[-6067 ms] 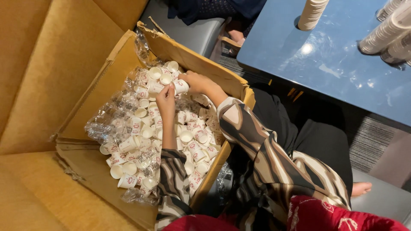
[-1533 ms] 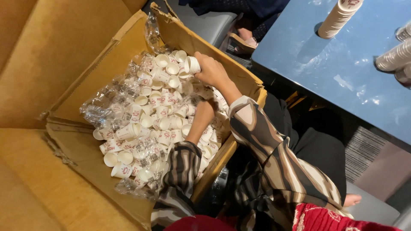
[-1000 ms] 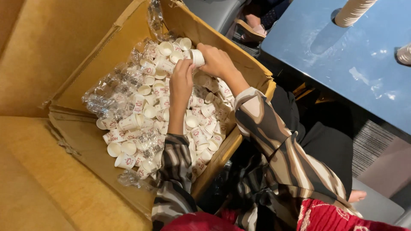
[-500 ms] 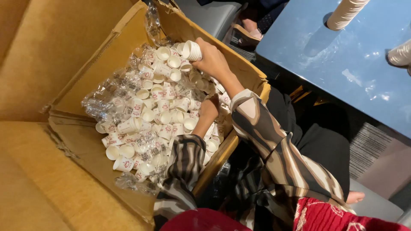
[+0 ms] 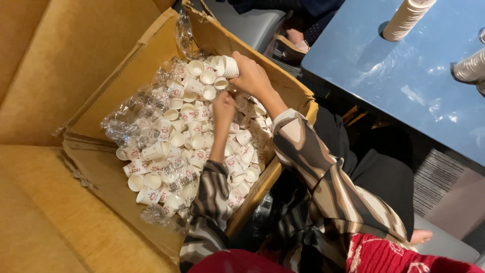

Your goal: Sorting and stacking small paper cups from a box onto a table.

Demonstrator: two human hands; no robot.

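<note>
Long brown, black and cream patterned sleeves (image 5: pixel 323 177), black trousers (image 5: pixel 379 182), red patterned cloth (image 5: pixel 384 255)

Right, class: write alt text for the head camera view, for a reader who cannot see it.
A person's right hand grips a short stack of small white paper cups over a cardboard box full of loose cups, while the left hand reaches in beside it. Taller cup stacks stand on a blue table.

I see blue counter (image 5: pixel 404 96) | 2 stacks of white cups on it (image 5: pixel 404 20), (image 5: pixel 470 65) | mustard sofa cushion (image 5: pixel 45 76) | grey chair (image 5: pixel 252 23)
</note>
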